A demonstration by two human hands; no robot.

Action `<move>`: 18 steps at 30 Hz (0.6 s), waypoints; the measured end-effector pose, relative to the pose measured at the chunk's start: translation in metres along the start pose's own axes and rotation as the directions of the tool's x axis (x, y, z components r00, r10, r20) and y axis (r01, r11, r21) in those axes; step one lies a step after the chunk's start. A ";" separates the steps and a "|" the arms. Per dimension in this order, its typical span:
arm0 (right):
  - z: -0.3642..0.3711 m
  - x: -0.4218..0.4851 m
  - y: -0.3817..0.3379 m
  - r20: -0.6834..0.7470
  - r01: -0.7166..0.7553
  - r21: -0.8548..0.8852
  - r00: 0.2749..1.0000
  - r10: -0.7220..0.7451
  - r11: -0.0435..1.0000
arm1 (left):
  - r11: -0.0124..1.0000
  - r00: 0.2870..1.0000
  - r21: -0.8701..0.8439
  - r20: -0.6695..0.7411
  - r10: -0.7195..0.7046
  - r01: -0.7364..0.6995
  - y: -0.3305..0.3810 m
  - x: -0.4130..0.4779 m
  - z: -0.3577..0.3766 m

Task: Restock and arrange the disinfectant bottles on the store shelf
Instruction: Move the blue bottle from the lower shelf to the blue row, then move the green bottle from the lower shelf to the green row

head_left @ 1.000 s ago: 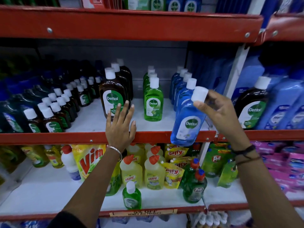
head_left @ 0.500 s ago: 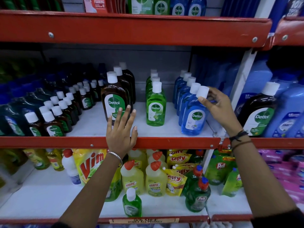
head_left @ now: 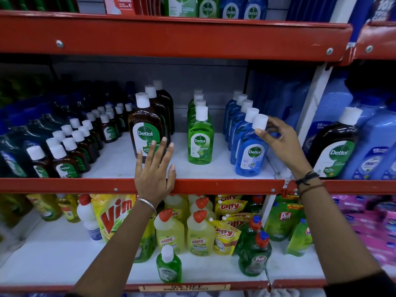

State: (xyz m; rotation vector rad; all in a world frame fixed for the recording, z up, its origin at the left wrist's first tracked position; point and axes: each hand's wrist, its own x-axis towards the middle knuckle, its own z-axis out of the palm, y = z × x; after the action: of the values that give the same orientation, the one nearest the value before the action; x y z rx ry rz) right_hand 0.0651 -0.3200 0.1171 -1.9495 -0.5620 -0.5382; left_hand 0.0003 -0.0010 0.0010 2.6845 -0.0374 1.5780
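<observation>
A blue Dettol bottle [head_left: 250,155] with a white cap stands upright at the front of a row of blue bottles [head_left: 235,123] on the middle shelf [head_left: 214,185]. My right hand [head_left: 278,140] holds it by the neck, thumb in front just below the cap. My left hand [head_left: 155,168] lies flat with fingers spread on the shelf's red front edge, in front of a large brown Dettol bottle [head_left: 146,129]. A row of green Dettol bottles [head_left: 200,136] stands between the brown and blue rows.
Several small brown bottles [head_left: 70,146] fill the shelf's left side. Right of the white upright [head_left: 310,116] stand a brown Dettol bottle [head_left: 334,146] and large blue jugs [head_left: 372,146]. Below are Harpic bottles [head_left: 199,232], a Vim pouch [head_left: 113,217] and Pril bottles [head_left: 255,249].
My right hand carried the tilted blue bottle from over the shelf edge back onto the shelf and stood it upright at the front of the blue row. My left hand stayed put.
</observation>
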 end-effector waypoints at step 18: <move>0.162 -0.194 -0.019 0.104 -0.125 0.129 0.988 0.112 0.984 | 0.999 0.999 0.018 0.025 0.043 -0.044 -0.059 -0.008 -0.017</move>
State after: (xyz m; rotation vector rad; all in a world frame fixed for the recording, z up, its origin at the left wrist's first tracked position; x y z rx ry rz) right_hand -0.0796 -0.1956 -0.0495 -1.8727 -0.5252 -0.3241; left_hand -0.0162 0.0587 0.0018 2.7359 -0.0829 1.5643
